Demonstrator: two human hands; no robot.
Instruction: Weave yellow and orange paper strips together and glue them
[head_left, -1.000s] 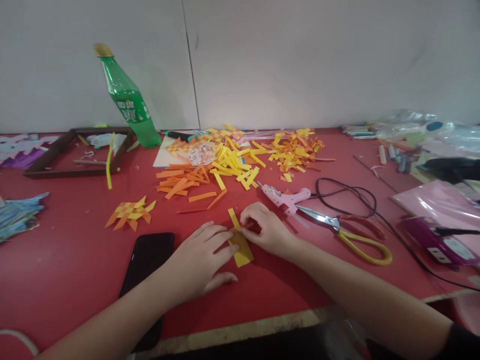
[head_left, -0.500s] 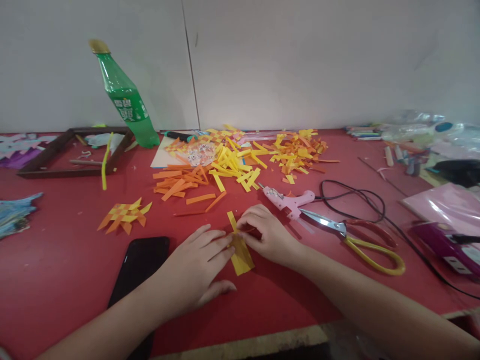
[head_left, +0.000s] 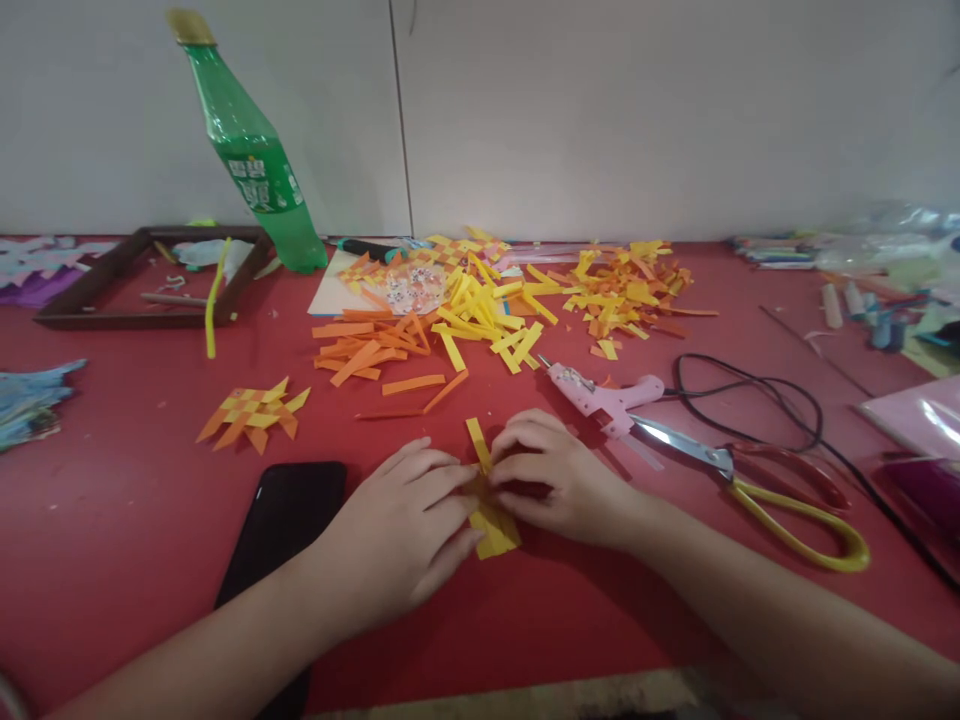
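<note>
Yellow paper strips (head_left: 489,520) lie on the red table (head_left: 135,520) between my hands. My left hand (head_left: 401,530) rests flat on them, fingers stretched out and pressing their left side. My right hand (head_left: 551,480) is curled over their right side, fingertips pinching a strip near the upper end. An orange strip seems tucked under the right fingers, mostly hidden.
A black phone (head_left: 281,530) lies by my left wrist. A woven orange-yellow paper piece (head_left: 253,415) sits to the left. Piles of orange strips (head_left: 375,350) and yellow strips (head_left: 487,320) lie behind. A pink glue gun (head_left: 600,395), scissors (head_left: 757,480), green bottle (head_left: 259,170) and wooden frame (head_left: 142,285) stand around.
The view has tilted and shifted slightly. Both hands stay on the yellow strips; my right fingers have curled closer over them and my left fingers cover more of the paper.
</note>
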